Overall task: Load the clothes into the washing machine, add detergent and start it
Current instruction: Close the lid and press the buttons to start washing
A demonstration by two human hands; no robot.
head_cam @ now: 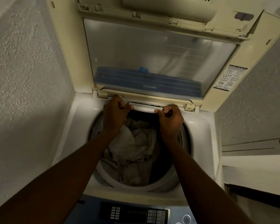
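I look down into a top-loading washing machine (199, 126) with its lid (152, 59) raised upright at the back. Pale grey clothes (132, 151) lie bunched in the drum. At the drum's back rim sits a white detergent drawer (144, 109). My left hand (115, 113) grips the drawer's left end. At its right end my right hand (170, 118) is closed on it, thumb on the front edge. Both forearms reach over the drum and cover part of the clothes.
The control panel (136, 214) with buttons and a dark display lies at the near edge. A rough textured wall (23, 78) stands close on the left. On the right are another wall and a pale ledge (255, 167). A label sticker (229, 78) sits on the lid's frame.
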